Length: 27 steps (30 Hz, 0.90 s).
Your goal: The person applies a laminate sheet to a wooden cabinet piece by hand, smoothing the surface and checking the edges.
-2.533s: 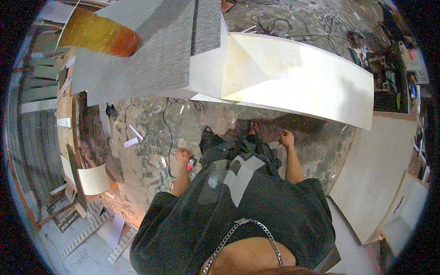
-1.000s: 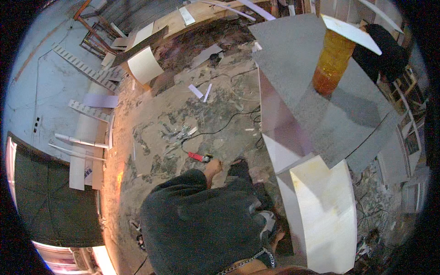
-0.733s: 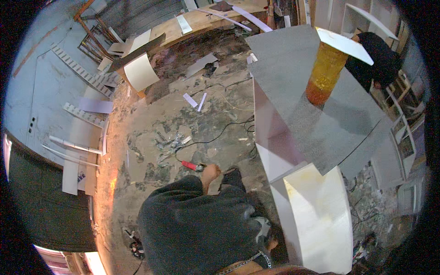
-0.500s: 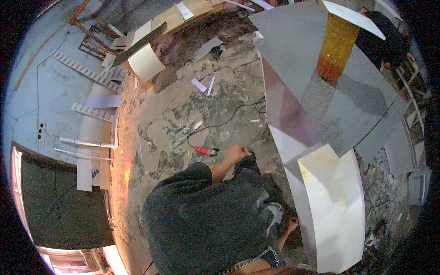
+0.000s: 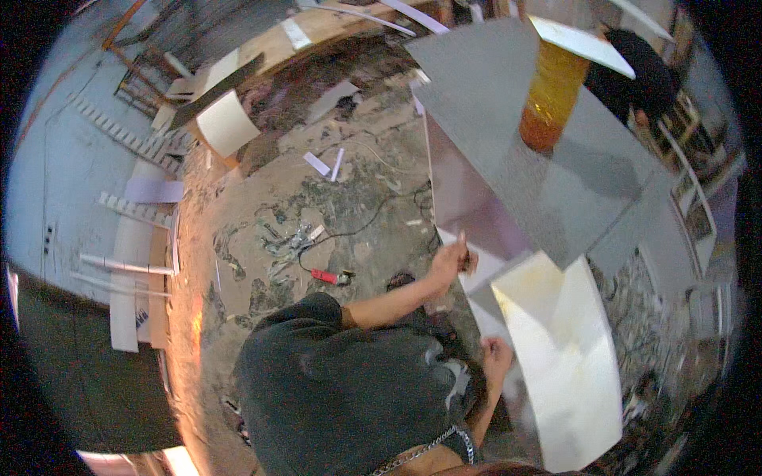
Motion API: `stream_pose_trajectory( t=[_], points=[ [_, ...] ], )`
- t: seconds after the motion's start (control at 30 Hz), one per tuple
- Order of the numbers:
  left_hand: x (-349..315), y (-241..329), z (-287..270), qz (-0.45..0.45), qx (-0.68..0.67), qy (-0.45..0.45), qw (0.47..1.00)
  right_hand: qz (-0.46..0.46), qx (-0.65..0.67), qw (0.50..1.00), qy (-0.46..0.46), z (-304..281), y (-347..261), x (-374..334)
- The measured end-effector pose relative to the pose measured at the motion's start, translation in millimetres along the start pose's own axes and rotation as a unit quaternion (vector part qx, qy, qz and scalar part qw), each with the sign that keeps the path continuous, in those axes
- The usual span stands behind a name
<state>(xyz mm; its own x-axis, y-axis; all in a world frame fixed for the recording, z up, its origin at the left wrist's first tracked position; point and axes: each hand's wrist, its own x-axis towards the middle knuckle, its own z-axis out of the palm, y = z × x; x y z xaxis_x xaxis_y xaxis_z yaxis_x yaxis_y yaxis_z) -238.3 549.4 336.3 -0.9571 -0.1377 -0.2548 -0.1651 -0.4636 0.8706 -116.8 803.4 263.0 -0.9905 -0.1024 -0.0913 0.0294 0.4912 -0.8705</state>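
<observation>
My left hand is raised beside the near left edge of a pale, purple-tinted panel. One digit points up and the others are partly spread, with nothing visible between them. Closer to my body, my right hand has its fingers curled in at the left edge of a curved cream sheet. Whether it holds anything small is hidden by blur. The cream sheet lies lengthwise on my right, its far end against a large grey board. On that board stands a yellow-orange cylinder under a white slab.
A red angle grinder with a black cable lies on the stained floor at left. Two pale strips lie beyond it. Another person in dark clothing bends behind the grey board. A wooden bench runs along the far left.
My left hand has risen from near my knee and moved right, to the panel's edge. My right hand has come up and forward beside the cream sheet. The view has shifted slightly.
</observation>
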Motion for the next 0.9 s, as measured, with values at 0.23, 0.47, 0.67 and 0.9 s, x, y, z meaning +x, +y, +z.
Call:
stream_pose_trajectory(
  t=[0.23,0.47,0.67,0.9],
  points=[
    [-24,100,42,-0.018,-0.246,-0.096,0.964,-0.013,0.11,0.994,-0.002,-3,-90,24],
    [-45,112,60,-0.029,-0.324,-0.159,0.932,-0.068,0.154,0.985,0.034,-30,-152,26],
    [-52,114,77,0.001,-0.176,-0.18,0.968,-0.181,0.154,0.96,0.145,-57,-201,39],
    [-73,114,97,0.111,-0.043,-0.319,0.94,-0.286,0.057,0.914,0.281,-75,-221,52]
  ],
)
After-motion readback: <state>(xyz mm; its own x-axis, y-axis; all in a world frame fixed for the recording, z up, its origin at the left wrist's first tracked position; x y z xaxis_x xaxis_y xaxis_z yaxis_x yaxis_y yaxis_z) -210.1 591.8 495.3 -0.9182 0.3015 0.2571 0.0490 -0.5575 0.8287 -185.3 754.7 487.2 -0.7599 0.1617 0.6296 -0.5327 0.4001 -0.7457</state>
